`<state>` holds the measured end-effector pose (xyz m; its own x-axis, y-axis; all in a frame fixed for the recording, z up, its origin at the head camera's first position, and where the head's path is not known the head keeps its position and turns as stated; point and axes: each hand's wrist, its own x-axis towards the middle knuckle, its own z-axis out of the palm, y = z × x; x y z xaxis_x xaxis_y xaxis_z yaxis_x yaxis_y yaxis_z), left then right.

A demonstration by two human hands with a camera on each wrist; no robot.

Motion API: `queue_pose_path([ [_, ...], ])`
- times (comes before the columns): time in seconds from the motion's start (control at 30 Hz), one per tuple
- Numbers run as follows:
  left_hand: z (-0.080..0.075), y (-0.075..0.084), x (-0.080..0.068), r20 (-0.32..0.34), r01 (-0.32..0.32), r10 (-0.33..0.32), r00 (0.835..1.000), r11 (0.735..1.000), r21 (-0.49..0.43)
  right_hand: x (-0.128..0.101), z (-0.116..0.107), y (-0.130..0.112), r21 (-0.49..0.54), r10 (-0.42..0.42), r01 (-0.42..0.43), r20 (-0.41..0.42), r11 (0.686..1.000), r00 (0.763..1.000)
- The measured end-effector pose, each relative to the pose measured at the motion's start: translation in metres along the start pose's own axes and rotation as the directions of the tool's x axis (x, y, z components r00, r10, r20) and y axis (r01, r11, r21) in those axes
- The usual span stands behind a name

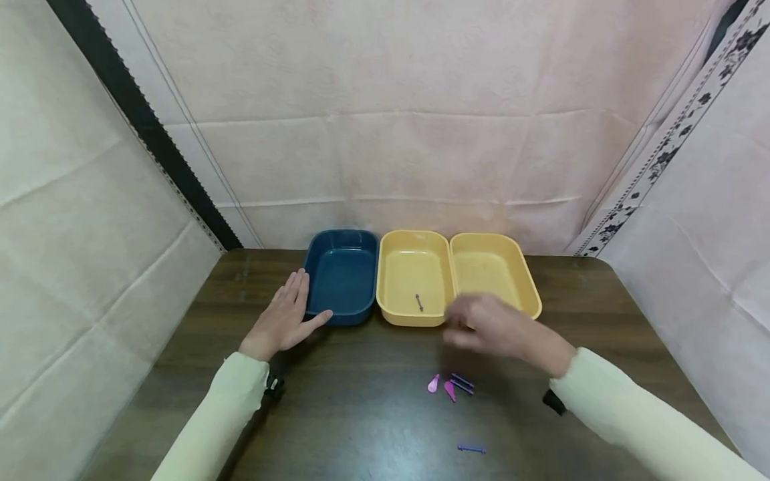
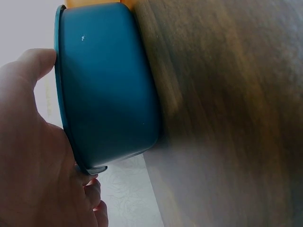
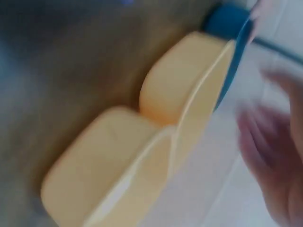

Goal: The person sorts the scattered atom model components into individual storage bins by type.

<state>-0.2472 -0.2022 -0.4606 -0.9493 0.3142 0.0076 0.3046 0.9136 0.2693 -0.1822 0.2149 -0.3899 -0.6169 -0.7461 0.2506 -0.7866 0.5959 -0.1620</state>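
Observation:
My left hand (image 1: 283, 317) rests against the left front corner of a dark blue tub (image 1: 341, 280), fingers straight and spread, thumb at its front rim. In the left wrist view, that thumb touches the tub's rim. Blurred by motion, my right hand (image 1: 490, 324) hovers at the front of two yellow tubs, fingers bent. The right wrist view shows a gap between its thumb and fingers, with nothing visible there. Inside the middle yellow tub (image 1: 415, 257) lies a small dark bar with knobbed ends (image 1: 419, 302). The right yellow tub (image 1: 490, 264) is partly hidden by my right hand.
On the brown table (image 1: 361, 414), two pink teardrop-shaped pieces (image 1: 433, 383) lie beside dark purple bars (image 1: 462, 383). A blue-purple bar with knobbed ends (image 1: 472, 449) lies nearer the front. Pale cloth walls (image 1: 421, 160) stand behind the tubs and at both sides.

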Motion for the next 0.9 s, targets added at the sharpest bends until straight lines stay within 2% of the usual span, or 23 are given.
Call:
queue_pose_path([
  [0.03, 0.000, 0.001, 0.000, 0.000, -0.003, 0.003, 1.000, 1.000, -0.001, -0.010, 0.002, -0.009, 0.034, -0.037, 0.034, 0.084, 0.999, 0.996],
  [0.07, 0.001, 0.001, 0.000, 0.000, -0.004, 0.004, 1.000, 1.000, -0.002, -0.021, 0.006, -0.020, 0.072, -0.065, 0.053, 0.178, 0.996, 0.982],
  [0.13, 0.001, 0.001, 0.002, 0.001, -0.007, 0.007, 1.000, 1.000, 0.006, -0.045, 0.021, -0.039, 0.113, -0.137, 0.107, 0.306, 0.988, 0.942],
  [0.2, 0.000, 0.001, 0.002, 0.004, -0.007, 0.007, 1.000, 1.000, 0.013, -0.067, 0.042, -0.053, 0.127, -0.209, 0.176, 0.338, 0.976, 0.918],
  [0.3, -0.001, 0.001, 0.002, 0.008, -0.001, 0.001, 1.000, 1.000, 0.019, -0.084, 0.065, -0.061, 0.182, -0.296, 0.249, 0.305, 0.951, 0.905],
  [0.4, 0.001, 0.000, 0.000, 0.012, 0.005, -0.005, 1.000, 1.000, 0.019, -0.084, 0.068, -0.056, 0.261, -0.292, 0.223, 0.265, 0.939, 0.919],
  [0.6, 0.004, -0.001, 0.000, 0.010, 0.007, -0.008, 1.000, 1.000, 0.010, -0.065, 0.040, -0.029, 0.277, -0.166, 0.115, 0.168, 0.954, 0.972],
  [0.9, 0.003, -0.001, 0.001, 0.008, 0.007, -0.007, 1.000, 1.000, 0.018, -0.033, 0.001, 0.001, 0.188, -0.055, 0.026, 0.151, 0.982, 0.987],
])
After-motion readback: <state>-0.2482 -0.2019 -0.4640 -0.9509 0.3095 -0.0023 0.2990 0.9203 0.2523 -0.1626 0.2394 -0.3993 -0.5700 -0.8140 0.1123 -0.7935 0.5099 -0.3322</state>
